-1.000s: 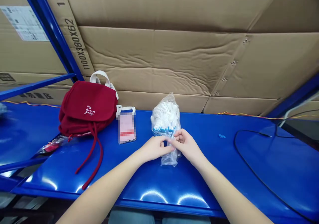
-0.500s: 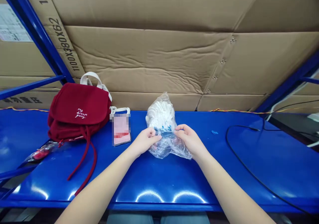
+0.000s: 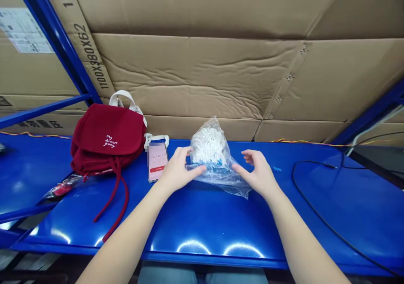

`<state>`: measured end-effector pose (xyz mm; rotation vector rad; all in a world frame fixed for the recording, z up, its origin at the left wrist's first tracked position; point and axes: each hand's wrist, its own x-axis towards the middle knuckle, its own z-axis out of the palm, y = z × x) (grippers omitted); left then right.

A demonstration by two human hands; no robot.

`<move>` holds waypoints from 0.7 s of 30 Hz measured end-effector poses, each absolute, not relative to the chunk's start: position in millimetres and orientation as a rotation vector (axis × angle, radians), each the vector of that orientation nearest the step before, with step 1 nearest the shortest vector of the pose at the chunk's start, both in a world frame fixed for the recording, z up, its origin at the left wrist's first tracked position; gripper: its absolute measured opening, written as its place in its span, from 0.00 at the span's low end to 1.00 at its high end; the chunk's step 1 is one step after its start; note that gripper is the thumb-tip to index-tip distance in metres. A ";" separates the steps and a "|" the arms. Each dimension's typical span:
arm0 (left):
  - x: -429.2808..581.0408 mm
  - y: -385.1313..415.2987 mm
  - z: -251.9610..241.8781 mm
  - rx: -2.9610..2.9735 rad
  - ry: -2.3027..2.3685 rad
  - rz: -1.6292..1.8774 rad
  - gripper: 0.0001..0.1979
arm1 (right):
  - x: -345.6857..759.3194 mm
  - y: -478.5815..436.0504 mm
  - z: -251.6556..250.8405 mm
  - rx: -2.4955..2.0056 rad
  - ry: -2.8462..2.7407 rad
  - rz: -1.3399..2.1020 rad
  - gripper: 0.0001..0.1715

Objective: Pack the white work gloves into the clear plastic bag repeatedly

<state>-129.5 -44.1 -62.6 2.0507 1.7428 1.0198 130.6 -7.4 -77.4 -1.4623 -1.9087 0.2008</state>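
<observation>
A clear plastic bag (image 3: pixel 227 179) lies on the blue shelf surface, its loose mouth spread toward me. Inside it is a bundle of white knit items (image 3: pixel 208 145) with blue edges, which look like work gloves. My left hand (image 3: pixel 178 170) is at the bag's left side, thumb and fingers apart, with the thumb lying over the plastic. At the right side, my right hand (image 3: pixel 257 172) has its thumb against the film and its fingers lifted and spread. Neither hand is closed on the bag.
A dark red backpack (image 3: pixel 107 136) and a phone (image 3: pixel 157 162) with a white strap are at the left. To the right lie a small blue scrap (image 3: pixel 277 169) and a black cable (image 3: pixel 311 204). Cardboard (image 3: pixel 189 78) stands behind, between blue posts.
Both hands have gone from pinching the bag's plastic to spread fingers. They have moved slightly apart, and the bag's mouth lies flatter. The view has shifted slightly left.
</observation>
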 end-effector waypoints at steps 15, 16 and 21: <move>-119.1 -40.0 -71.5 1.671 1.291 1.243 0.14 | 110.9 -26.6 -72.1 -1.034 -1.951 -0.048 0.17; -115.7 -39.5 -73.3 1.530 1.255 1.265 0.15 | 107.1 -30.5 -71.6 -0.978 -1.912 -0.147 0.22; -105.4 -37.8 -79.7 1.271 1.187 1.206 0.24 | 91.3 -36.5 -76.0 -1.039 -2.027 -0.327 0.34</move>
